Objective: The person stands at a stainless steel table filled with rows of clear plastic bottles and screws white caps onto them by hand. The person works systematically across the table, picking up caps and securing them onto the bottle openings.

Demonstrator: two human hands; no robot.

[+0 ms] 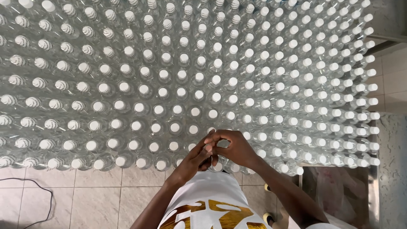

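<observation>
L hand (196, 157), R hand (234, 146) clasped over bottles (178, 91)

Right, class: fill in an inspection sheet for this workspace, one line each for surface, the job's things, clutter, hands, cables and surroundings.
Surface: hidden under the packed bottles; only a metal edge shows at the right.
Job's things: clear plastic bottles with white caps, upright in dense rows across the whole view.
Clutter: nothing seen.
Hands: left hand and right hand meet over the near row of bottles, fingers interlaced around something too hidden to tell.
Cables: one thin dark cable lies looped on the floor at lower left.
Surroundings: pale tiled floor; a clear plastic bag below the metal edge.
</observation>
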